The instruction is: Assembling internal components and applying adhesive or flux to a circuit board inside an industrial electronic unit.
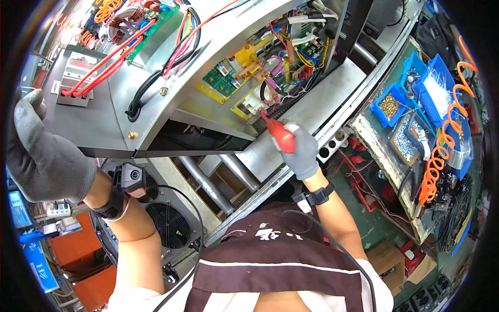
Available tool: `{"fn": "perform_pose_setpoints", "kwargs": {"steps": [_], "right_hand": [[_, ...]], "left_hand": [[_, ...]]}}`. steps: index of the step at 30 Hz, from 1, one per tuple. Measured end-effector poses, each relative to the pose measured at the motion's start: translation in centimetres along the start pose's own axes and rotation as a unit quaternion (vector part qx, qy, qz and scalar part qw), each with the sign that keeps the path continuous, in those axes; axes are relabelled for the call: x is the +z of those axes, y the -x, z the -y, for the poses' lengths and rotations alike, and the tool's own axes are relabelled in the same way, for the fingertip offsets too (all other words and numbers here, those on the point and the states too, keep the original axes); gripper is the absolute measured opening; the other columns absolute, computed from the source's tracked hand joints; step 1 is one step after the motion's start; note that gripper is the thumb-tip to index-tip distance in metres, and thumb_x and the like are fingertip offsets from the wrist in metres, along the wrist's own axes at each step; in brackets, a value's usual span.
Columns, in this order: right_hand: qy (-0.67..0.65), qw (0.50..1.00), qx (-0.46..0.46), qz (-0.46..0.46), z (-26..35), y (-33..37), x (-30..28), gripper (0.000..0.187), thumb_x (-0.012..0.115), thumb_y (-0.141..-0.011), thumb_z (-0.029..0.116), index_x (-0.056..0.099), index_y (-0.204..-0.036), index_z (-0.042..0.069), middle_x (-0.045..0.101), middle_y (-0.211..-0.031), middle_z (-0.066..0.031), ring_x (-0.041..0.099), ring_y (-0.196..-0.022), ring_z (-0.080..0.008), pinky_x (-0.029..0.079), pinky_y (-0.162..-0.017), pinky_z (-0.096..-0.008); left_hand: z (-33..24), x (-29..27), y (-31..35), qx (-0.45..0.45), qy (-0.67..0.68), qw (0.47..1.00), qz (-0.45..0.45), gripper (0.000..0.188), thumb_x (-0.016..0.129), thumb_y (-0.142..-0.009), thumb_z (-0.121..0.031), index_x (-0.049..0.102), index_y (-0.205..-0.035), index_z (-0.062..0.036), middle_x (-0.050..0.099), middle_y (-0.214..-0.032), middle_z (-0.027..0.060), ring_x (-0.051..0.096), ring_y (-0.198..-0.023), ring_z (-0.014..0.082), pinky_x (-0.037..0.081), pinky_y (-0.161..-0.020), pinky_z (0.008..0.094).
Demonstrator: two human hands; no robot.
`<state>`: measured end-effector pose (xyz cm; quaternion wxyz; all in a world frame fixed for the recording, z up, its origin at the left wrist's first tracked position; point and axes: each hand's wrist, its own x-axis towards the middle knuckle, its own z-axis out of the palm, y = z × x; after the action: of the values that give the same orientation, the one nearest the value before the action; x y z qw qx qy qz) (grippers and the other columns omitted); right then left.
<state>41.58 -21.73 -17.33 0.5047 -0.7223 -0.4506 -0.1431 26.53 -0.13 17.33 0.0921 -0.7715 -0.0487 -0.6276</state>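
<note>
A metal cabinet stands in front of me, its side opening showing circuit boards, copper bars and bundled wires. My right hand, in a grey glove, is closed around a red tapered tool; its exact kind is unclear. The narrow end points into the opening, close to a white block beside a yellow plate. At the far left, my gloved left hand lies by the cabinet's left edge. Its visible fingers reach forward, partly bent, with nothing seen in them; some are hidden.
To the right, a workbench carries blue bins of small fasteners and a coiled orange hose. Metal rollers lie below the cabinet. A black fan and orange boxes are at lower left.
</note>
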Motion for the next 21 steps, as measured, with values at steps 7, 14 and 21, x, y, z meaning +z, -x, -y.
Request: {"fn": "perform_pose_setpoints", "kwargs": {"steps": [7, 14, 21], "right_hand": [[-0.368, 0.829, 0.380, -0.183, -0.8, -2.6, -5.5, 0.038, 0.075, -0.088, 0.026, 0.056, -0.110, 0.001, 0.065, -0.093, -0.0093, 0.068, -0.073, -0.0206, 0.058, -0.062, -0.0336], [-0.387, 0.842, 0.295, -0.235, 0.1, -6.7, -7.7, 0.043, 0.075, -0.089, 0.029, 0.054, -0.114, 0.001, 0.063, -0.099, -0.0091, 0.065, -0.085, -0.0179, 0.057, -0.067, -0.0313], [-0.225, 0.935, 0.187, -0.201, 2.0, -8.8, -6.6, 0.044, 0.082, -0.083, 0.022, 0.055, -0.112, 0.002, 0.069, -0.101, -0.0093, 0.066, -0.093, -0.0178, 0.052, -0.087, -0.0310]], "left_hand": [[-1.2, 0.2, 0.9, -0.089, -0.018, 0.994, -0.058, 0.019, 0.059, -0.096, -0.004, 0.070, -0.107, 0.0081, 0.073, -0.090, 0.0148, 0.069, -0.077, 0.0154, 0.057, -0.070, 0.0236], [-1.4, 0.3, 1.1, -0.116, 0.001, 0.991, -0.070, 0.020, 0.056, -0.097, 0.001, 0.067, -0.111, 0.0102, 0.073, -0.097, 0.0163, 0.069, -0.079, 0.0156, 0.058, -0.073, 0.0249], [-1.0, 0.0, 1.3, -0.106, 0.011, 0.992, -0.065, 0.020, 0.057, -0.097, 0.001, 0.065, -0.111, 0.0111, 0.072, -0.102, 0.0184, 0.069, -0.079, 0.0162, 0.059, -0.073, 0.0254]]}}
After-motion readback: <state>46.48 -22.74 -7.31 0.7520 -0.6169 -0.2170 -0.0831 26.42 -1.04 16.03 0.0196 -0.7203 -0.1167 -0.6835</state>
